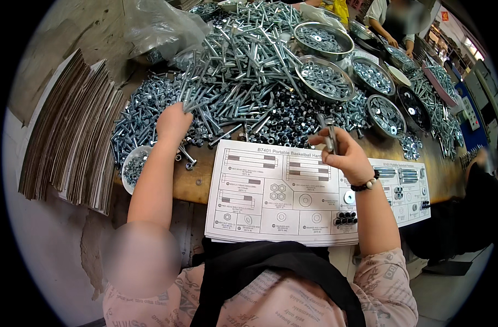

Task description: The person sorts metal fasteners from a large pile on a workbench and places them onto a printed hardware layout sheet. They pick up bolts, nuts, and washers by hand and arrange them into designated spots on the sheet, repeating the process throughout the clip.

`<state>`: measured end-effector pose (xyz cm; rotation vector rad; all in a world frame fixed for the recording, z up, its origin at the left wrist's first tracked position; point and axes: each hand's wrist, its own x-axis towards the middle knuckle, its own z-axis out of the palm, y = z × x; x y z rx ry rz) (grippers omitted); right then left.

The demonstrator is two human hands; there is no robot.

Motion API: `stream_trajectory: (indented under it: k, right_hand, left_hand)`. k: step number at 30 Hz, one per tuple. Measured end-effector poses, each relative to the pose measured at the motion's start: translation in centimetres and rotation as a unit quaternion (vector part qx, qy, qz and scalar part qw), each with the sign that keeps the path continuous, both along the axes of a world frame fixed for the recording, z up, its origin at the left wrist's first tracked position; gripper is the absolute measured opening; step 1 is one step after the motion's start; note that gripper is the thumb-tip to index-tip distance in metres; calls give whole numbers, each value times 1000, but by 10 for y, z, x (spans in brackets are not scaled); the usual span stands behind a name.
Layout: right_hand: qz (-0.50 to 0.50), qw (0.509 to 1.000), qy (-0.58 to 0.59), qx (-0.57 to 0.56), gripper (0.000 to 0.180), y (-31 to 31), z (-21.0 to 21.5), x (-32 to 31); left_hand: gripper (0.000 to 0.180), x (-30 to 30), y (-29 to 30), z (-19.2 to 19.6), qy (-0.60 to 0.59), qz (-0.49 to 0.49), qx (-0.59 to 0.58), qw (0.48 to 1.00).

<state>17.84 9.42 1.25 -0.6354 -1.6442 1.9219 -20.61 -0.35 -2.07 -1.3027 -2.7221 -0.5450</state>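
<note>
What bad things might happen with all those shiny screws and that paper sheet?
1. The big heap of silver bolts and nuts reaches the wooden table's edge, so the left hand digging in it might knock some off.
2. The right hand pinches a few long grey bolts loosely above the white printed parts sheet; one may slip.
3. The small black nuts on that sheet could roll if it shifts.
</note>
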Motion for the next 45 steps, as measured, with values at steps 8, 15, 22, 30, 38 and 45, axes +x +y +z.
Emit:
stream_trajectory:
  k: [8, 15, 22, 30, 38, 45]
  right_hand:
    - [-194, 977, -59, 63, 20, -5, 4, 33]
    - [-249, 963, -57, 83, 19, -7, -1, 40]
    - [-230, 925, -230, 196, 18, -2, -20, 46]
    - [-107, 810, -318, 482, 17, -17, -54, 14]
    - [-168, 860, -271, 398, 20, -14, -19, 25]
    - [-58, 950, -213, 221, 17, -13, -39, 40]
  left_hand:
    - [12, 84, -3, 26, -590, -133, 232, 762]
    - [12, 199, 29, -8, -584, -265, 37, 766]
    - [17, 238, 28, -36, -139, -469, -22, 872]
    - [35, 186, 6, -18, 23, -504, -70, 861]
    - [37, 186, -4, -32, -158, -458, -56, 873]
    - [33, 199, 9, -38, -162, -483, -60, 858]
